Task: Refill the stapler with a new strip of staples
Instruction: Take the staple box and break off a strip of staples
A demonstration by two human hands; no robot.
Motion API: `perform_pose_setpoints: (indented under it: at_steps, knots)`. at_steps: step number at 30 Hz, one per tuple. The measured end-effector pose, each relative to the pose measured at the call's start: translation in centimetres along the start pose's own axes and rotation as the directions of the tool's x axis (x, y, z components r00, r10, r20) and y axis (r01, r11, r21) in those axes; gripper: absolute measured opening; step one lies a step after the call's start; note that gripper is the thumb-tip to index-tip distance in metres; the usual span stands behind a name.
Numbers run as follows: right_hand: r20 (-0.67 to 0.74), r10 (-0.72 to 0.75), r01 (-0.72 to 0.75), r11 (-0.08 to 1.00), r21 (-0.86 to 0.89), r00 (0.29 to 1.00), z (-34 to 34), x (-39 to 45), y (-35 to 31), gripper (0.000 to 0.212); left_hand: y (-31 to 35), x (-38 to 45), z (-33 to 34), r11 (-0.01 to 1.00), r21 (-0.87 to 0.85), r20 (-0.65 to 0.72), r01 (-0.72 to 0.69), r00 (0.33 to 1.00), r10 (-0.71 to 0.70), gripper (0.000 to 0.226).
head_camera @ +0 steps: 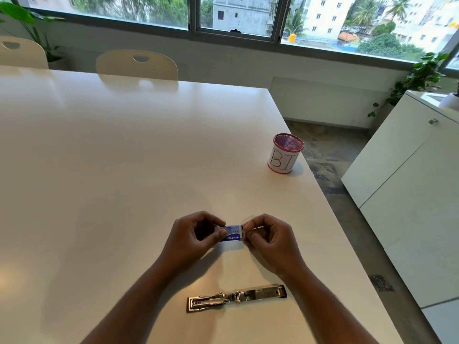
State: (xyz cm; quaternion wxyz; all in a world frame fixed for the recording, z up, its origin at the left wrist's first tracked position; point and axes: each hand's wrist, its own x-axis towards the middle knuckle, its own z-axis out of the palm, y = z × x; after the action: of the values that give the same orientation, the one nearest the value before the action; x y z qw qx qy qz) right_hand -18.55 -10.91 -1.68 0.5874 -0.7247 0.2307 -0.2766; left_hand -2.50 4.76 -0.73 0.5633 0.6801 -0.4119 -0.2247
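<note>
Blue-and-white staple box (231, 233) sits pinched between our hands at lower centre: left hand (192, 235) grips its sleeve, right hand (268, 238) pinches its end, likely to draw out a strip. Below, the metal stapler (236, 297) lies opened flat, ready for loading.

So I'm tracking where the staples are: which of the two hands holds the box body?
The left hand grips the blue staple box; the right hand only pinches at its end.

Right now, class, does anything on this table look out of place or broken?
Nothing looks broken. The stapler lies opened flat near the front edge, as refilling needs. Both hands hold the staple box above the table; the mesh cup stands upright.
</note>
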Motion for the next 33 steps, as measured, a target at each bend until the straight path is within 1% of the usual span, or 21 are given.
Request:
perform_pose_setpoints:
  at_steps: [4, 9, 20, 26, 33]
  knots:
    - [-0.014, -0.037, 0.035, 0.992, -0.120, 0.999, 0.3, -0.3, -0.2, 0.009, 0.0, 0.1, -0.3, 1.000, -0.030, 0.009, -0.004, 1.000, 0.004, 0.019]
    - [-0.040, -0.015, 0.007, 0.982, -0.187, 0.999, 0.2, -0.3, -0.4, 0.008, 0.1, 0.0, -0.3, 0.999, -0.038, 0.005, 0.016, 1.000, -0.016, 0.019]
    - [-0.151, -0.065, 0.018, 0.955, -0.297, 0.986, 0.5, -0.5, -0.8, 0.015, 0.0, -0.1, -0.2, 1.000, -0.002, -0.006, 0.026, 1.000, -0.026, 0.017]
    - [-0.109, -0.119, 0.077, 0.941, -0.329, 0.987, 0.6, -0.4, -1.0, 0.009, 0.0, 0.0, -0.3, 1.000, 0.000, 0.003, 0.025, 1.000, -0.025, 0.018]
    - [-0.143, -0.120, 0.061, 0.930, -0.362, 0.982, 0.7, -0.1, -0.6, 0.009, -0.2, 0.2, -0.4, 0.999, -0.018, 0.011, 0.034, 0.999, -0.033, 0.016]
